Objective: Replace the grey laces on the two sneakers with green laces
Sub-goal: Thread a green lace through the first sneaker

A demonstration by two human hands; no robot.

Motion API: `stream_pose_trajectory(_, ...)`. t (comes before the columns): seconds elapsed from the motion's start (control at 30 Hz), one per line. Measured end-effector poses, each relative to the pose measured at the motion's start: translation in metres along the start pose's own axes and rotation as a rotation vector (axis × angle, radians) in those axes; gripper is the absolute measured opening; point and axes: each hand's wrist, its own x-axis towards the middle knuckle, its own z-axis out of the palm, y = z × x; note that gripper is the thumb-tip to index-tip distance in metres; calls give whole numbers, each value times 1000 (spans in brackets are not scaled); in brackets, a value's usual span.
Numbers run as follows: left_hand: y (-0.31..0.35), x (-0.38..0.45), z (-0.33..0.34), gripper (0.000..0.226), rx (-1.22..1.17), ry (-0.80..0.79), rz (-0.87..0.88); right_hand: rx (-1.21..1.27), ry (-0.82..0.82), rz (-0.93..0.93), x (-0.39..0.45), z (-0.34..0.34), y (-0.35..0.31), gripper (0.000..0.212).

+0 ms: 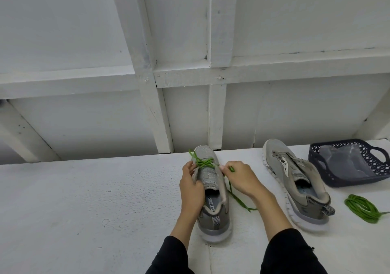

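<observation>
A grey sneaker [213, 208] stands on the white table, toe pointing away, with a green lace [203, 162] crossed through its front eyelets. My left hand [191, 186] grips the sneaker's left side near the tongue. My right hand [240, 178] pinches the green lace at the right eyelets, and the lace's loose end trails down onto the table beside the shoe. A second grey sneaker [295, 180] lies to the right with no lace in it. A coiled green lace [362, 208] rests on the table at the far right.
A dark blue plastic basket [346, 180] with a clear bag inside sits at the back right, close behind the second sneaker. A white panelled wall [190, 73] rises right behind the table's far edge. The white table [84, 210] stretches off to the left.
</observation>
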Motion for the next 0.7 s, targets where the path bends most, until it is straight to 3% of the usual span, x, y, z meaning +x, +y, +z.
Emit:
stream_pose_trajectory(0.07, -2, 1, -2, 58, -3, 3, -1, 131, -33, -33, 0, -13, -8, 33)
stream_pose_trajectory(0.13, -5, 3, -3, 59, 0, -2, 3, 560, 0, -17, -5, -27, -17, 31)
stream_pose_trajectory(0.2, -7, 3, -2, 59, 0, -1, 0, 1143, 88, -28, -8, -39, -20, 32)
stream_pose_trajectory(0.23, -7, 3, -2, 59, -2, 1, -1, 1355, 141, -36, -10, -42, -20, 31)
stream_pose_trajectory(0.27, -7, 3, -2, 59, -2, 2, 1, 1411, 194, -15, -10, -43, -20, 32)
stream_pose_trajectory(0.3, -7, 3, -1, 58, -2, 3, 6, 1295, 245, 21, -9, -42, -17, 32)
stream_pose_trajectory(0.37, -6, 3, 0, 57, 8, 8, 27, 741, 266, 90, -6, -31, -10, 32)
stream_pose_trajectory(0.43, -5, 3, 2, 58, 29, 11, 50, 286, 132, 46, -3, -13, -3, 24)
stream_pose_trajectory(0.5, -4, 2, 4, 60, 53, 14, 69, 49, 16, -19, -2, -2, -2, 23)
stream_pose_trajectory(0.6, -4, 2, 1, 60, 60, 22, 65, -22, -8, -40, 1, -11, -12, 27)
stream_pose_trajectory(0.7, -6, 3, 0, 59, 71, 19, 65, 192, -75, 61, 5, -13, -12, 31)
